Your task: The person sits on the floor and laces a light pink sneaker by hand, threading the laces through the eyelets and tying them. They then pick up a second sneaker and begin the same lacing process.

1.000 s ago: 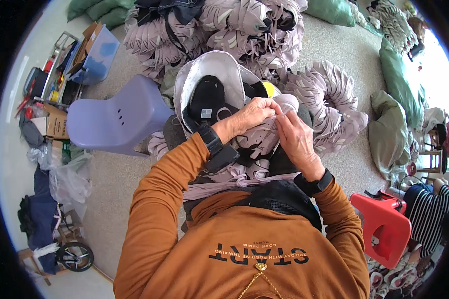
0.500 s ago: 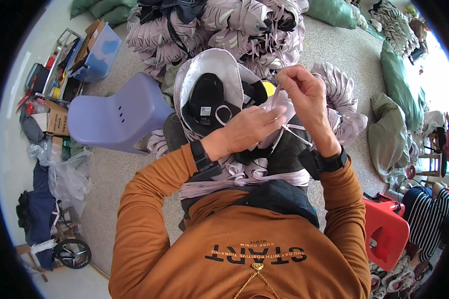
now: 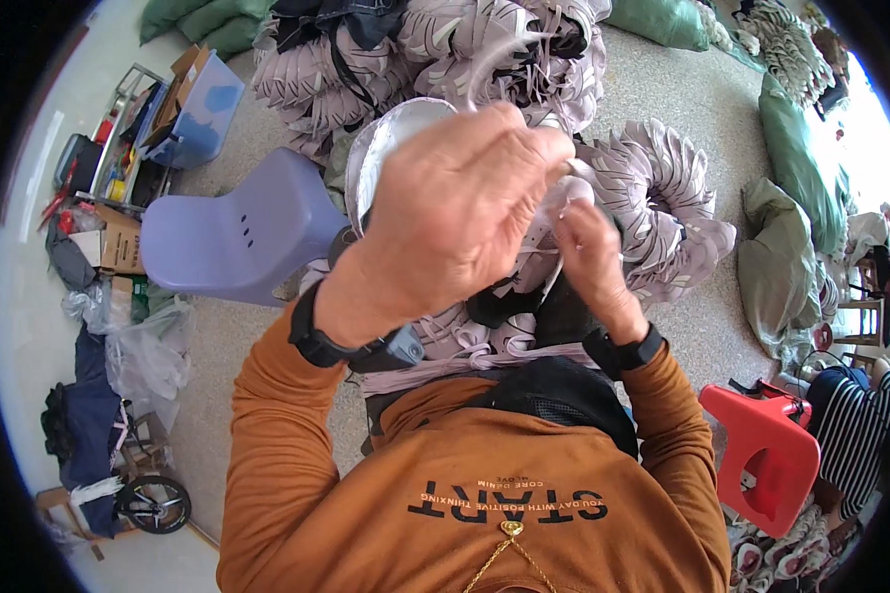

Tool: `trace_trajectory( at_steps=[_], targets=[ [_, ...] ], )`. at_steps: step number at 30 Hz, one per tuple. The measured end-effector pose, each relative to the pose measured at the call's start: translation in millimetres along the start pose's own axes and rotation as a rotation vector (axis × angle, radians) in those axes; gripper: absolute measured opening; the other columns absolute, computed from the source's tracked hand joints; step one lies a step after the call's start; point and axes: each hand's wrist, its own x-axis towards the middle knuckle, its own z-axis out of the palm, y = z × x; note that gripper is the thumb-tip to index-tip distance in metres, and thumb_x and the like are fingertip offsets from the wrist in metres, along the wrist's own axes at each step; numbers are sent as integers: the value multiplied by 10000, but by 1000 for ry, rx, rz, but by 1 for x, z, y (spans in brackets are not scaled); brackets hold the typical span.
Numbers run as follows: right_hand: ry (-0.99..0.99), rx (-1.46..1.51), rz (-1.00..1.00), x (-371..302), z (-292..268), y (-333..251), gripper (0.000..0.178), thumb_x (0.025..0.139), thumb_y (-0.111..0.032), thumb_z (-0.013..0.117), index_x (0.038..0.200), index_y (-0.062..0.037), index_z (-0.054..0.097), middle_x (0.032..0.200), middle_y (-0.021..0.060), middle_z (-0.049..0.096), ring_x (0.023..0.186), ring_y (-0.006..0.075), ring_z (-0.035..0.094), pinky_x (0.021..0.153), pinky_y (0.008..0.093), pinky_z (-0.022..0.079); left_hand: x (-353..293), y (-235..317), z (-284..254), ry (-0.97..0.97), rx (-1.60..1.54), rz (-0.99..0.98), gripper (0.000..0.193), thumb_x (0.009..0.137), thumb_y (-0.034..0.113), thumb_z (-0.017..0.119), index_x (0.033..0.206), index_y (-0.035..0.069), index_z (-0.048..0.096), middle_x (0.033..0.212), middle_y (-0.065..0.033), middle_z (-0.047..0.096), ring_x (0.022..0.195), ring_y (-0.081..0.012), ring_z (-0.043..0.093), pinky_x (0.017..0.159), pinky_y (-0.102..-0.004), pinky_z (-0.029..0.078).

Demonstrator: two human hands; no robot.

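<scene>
My left hand (image 3: 455, 198) is raised above my lap, its fingers closed on a pale shoelace (image 3: 480, 74). The lace's free end streaks upward, blurred. Just right of it, my right hand (image 3: 590, 242) is closed on the top of a pale pink shoe upper (image 3: 536, 255), partly covered by both hands. White lace strands hang by its eyelets. Behind my left hand stands a white-lined container (image 3: 368, 163), its contents hidden now. Across my lap lies a bundle of pale pink laces (image 3: 485, 368), with more pink shoe parts (image 3: 445, 326) just beyond.
Stacks of pink shoe uppers (image 3: 465, 35) are heaped ahead, and a curved row (image 3: 663, 168) sits to the right. A lilac chair (image 3: 237, 227) stands left, a red stool (image 3: 761, 465) right. Green sacks (image 3: 801, 148) lie far right, near another person in stripes (image 3: 855, 425).
My left hand has swung up and toward the camera, drawing the lace with it and covering the container. My right hand has dropped lower onto the shoe upper.
</scene>
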Motion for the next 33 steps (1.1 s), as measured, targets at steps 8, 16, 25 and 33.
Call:
trace_trajectory(
  at_steps=[8, 16, 25, 33],
  targets=[
    [602, 518, 248, 39, -122, 5, 289, 1070, -211, 509, 1160, 18, 662, 954, 94, 713, 680, 70, 586, 581, 212, 454, -93, -35, 66, -252, -215, -365, 153, 949, -25, 540, 1082, -33, 615, 867, -159, 593, 760, -309, 635, 678, -377, 509],
    [665, 831, 521, -43, -139, 65, 299, 1070, -217, 499, 1185, 29, 626, 960, 134, 711, 702, 143, 653, 614, 272, 532, -109, -42, 58, -361, -276, -558, 115, 949, 14, 575, 1015, -18, 665, 826, -134, 617, 714, -291, 648, 653, -339, 510],
    [449, -487, 228, -68, -98, 58, 190, 952, -18, 584, 1127, -2, 657, 951, 77, 695, 870, 185, 668, 764, 298, 533, -88, -55, 100, -393, -88, -440, 85, 955, 99, 620, 992, 34, 661, 837, -124, 696, 679, -270, 687, 606, -322, 525],
    [-214, 680, 599, -45, -24, -33, 306, 989, -30, 509, 1286, 27, 559, 877, 68, 677, 672, 97, 613, 592, 237, 503, -64, -59, 103, -535, -467, -676, 128, 961, 80, 604, 1009, -25, 660, 827, -71, 692, 683, -138, 636, 641, -307, 517]
  ],
)
